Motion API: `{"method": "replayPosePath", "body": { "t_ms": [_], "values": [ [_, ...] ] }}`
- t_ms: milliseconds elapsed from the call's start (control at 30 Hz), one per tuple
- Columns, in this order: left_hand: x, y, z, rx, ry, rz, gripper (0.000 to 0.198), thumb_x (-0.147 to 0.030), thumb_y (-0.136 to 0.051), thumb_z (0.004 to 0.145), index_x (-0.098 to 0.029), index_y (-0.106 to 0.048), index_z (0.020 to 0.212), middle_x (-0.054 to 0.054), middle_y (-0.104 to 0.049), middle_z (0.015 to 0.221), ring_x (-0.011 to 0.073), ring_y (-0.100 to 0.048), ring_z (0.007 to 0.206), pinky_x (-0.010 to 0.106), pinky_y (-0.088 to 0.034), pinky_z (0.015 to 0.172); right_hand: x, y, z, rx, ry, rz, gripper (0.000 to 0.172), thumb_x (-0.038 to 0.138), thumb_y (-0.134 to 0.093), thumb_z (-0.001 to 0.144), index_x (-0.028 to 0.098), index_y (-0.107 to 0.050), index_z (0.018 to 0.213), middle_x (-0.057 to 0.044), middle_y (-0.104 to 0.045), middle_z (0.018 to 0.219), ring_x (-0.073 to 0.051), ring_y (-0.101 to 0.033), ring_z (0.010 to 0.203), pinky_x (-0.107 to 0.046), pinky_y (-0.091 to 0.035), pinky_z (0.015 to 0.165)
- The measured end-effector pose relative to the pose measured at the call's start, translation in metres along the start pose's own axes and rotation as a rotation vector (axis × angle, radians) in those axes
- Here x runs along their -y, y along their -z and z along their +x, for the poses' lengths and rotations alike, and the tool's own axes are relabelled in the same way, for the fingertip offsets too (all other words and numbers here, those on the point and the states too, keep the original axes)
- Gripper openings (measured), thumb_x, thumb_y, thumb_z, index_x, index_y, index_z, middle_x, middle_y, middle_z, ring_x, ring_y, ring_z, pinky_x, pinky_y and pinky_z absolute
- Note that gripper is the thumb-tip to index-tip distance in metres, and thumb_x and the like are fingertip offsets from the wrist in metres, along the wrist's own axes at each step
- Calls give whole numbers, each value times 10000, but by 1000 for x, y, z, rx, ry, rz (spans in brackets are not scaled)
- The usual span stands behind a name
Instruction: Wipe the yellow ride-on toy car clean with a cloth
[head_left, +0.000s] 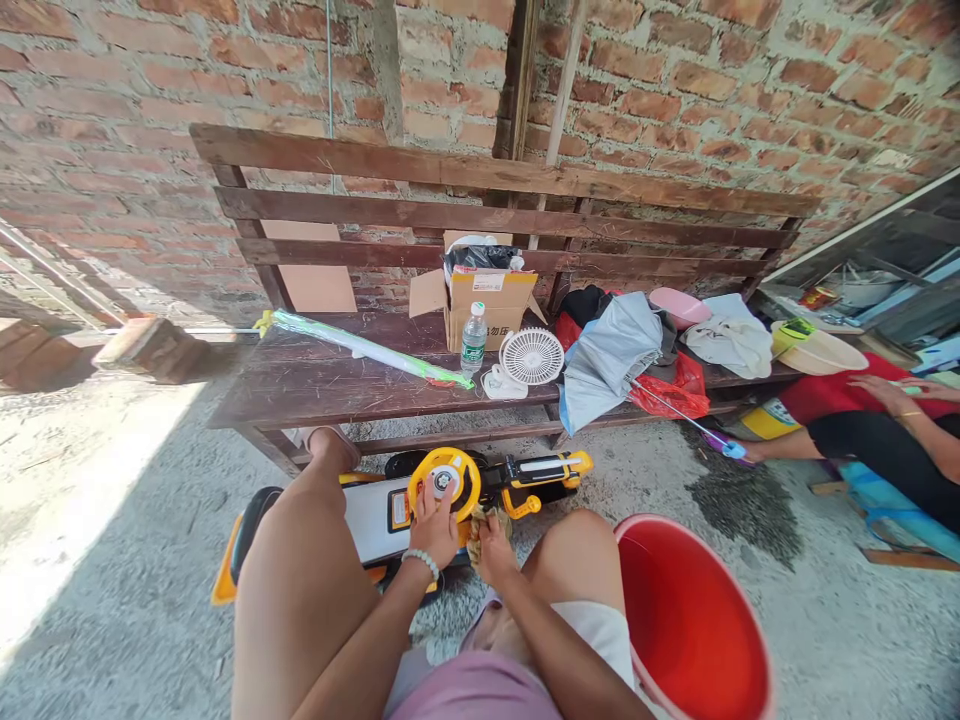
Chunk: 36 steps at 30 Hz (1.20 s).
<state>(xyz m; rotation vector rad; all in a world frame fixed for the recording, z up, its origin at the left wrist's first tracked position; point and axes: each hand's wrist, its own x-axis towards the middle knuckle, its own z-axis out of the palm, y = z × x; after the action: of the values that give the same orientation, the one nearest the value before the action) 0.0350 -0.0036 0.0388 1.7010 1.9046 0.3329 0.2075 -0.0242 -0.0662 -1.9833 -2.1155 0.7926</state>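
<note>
Between my knees a yellow, white and black toy ride-on car (367,515) stands on the concrete floor. My left hand (435,525), with a beaded bracelet at the wrist, lies with fingers spread over the hub of its yellow steering wheel (471,483). Just right of the wheel my right hand (495,550) is closed on a crumpled, brownish cloth (477,530), which is against the toy's side. Part of the toy's near side is hidden by my hands and legs.
A red bucket (697,620) stands by my right knee. Beyond the toy is a wooden bench (300,385) bearing a cardboard box (495,305), water bottle (473,342), small fan (532,356) and silver umbrella (611,350). Another person's arm (919,425) shows at right.
</note>
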Motion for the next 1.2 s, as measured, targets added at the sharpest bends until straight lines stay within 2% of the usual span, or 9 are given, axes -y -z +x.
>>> {"method": "replayPosePath", "body": {
  "t_ms": [133,233,300,367,600,767,867,1000,1200],
  "values": [
    [0,-2,1,-2,6,-10,675,-209,-543,1012,-250,-480,1683,152,-138,1861,416,-244,1682,565,-424,1267,-9,1,-11,33,-1,8,657,-9,-615,738,165,-721,1362,-173,-683,1422,-306,-679,1301,-423,-542,1154],
    [2,-5,3,-22,4,-8,702,-224,-558,1002,-246,-455,1697,152,-146,1860,416,-242,1680,577,-390,1288,2,31,10,-118,127,19,806,6,-582,760,159,-592,1551,-181,-547,1633,-318,-559,1473,-458,-457,1256],
    [3,-6,3,-18,4,-8,714,-236,-564,999,-236,-443,1702,153,-146,1860,413,-239,1681,580,-382,1296,13,52,30,-221,174,15,816,37,-545,825,162,-511,1631,-176,-444,1729,-332,-465,1559,-516,-387,1308],
    [4,-7,3,-18,-5,-10,709,-239,-563,999,-218,-449,1699,163,-142,1860,411,-236,1683,580,-367,1309,22,65,48,-229,180,0,788,52,-501,876,164,-488,1656,-162,-394,1768,-331,-389,1617,-534,-356,1325],
    [11,-13,7,-55,-22,16,701,-216,-535,1001,-217,-454,1697,155,-183,1853,389,-212,1696,574,-297,1346,38,47,66,-138,118,-140,716,45,-481,929,197,-560,1624,-152,-534,1680,-326,-378,1627,-508,-339,1337],
    [13,-11,9,-27,-20,17,675,-234,-500,1023,-231,-456,1697,166,-132,1860,412,-237,1681,596,-365,1301,30,41,41,48,313,-199,534,62,-525,936,223,-739,1397,-137,-693,1486,-313,-507,1509,-474,-408,1269],
    [11,-8,11,4,-2,23,678,-224,-495,1025,-249,-450,1701,147,-121,1864,404,-221,1687,571,-386,1290,20,34,9,154,265,-214,357,112,-648,860,171,-798,1178,-166,-758,1291,-336,-642,1289,-458,-521,1114],
    [7,-3,13,18,7,-7,684,-243,-507,1022,-268,-443,1703,116,-121,1869,389,-198,1696,554,-403,1282,14,37,-20,158,120,-106,375,138,-725,764,164,-771,1135,-156,-737,1282,-310,-664,1197,-392,-529,1047],
    [-8,7,6,18,39,9,709,-197,-523,982,-249,-463,1687,121,-118,1872,373,-169,1710,578,-393,1290,21,65,-28,31,50,42,349,78,-656,766,202,-744,1080,-112,-728,1273,-274,-666,1202,-353,-509,1050]
  ]
}}
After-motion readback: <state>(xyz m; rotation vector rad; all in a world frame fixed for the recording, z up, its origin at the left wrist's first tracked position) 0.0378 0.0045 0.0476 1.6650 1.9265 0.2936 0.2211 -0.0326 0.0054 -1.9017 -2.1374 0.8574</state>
